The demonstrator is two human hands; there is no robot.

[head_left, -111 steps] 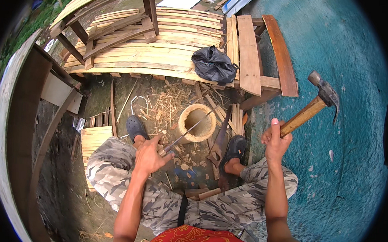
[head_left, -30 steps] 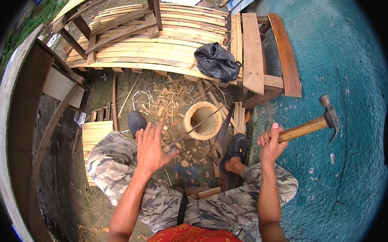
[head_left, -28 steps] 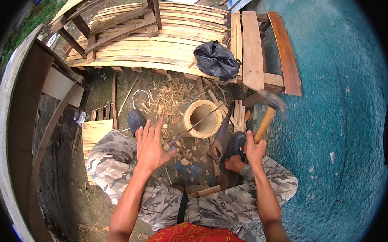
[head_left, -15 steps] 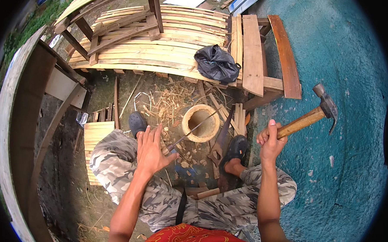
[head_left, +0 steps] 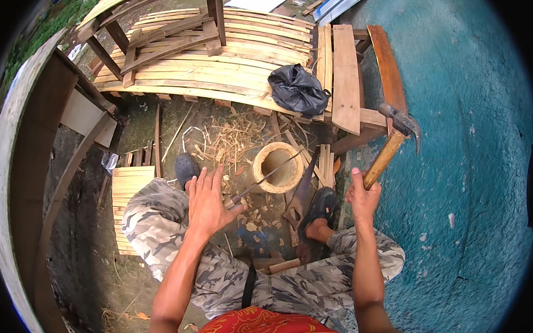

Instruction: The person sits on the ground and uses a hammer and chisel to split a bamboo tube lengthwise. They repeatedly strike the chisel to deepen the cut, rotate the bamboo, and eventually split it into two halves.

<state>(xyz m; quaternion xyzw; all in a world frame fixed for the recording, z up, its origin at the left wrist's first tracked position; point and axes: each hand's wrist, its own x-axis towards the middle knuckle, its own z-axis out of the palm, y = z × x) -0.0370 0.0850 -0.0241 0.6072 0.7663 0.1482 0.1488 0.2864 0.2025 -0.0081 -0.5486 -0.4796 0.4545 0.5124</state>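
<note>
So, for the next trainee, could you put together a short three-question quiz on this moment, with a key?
1. Multiple choice: which of the person's hands grips the hammer?
A) left
B) right
C) both

2. True or false: the black bag rests on the wooden slats.

3. Name it: which tool shows between the hollow round block and the right shoe?

Key:
1. B, the right hand.
2. True.
3. The saw.
</note>
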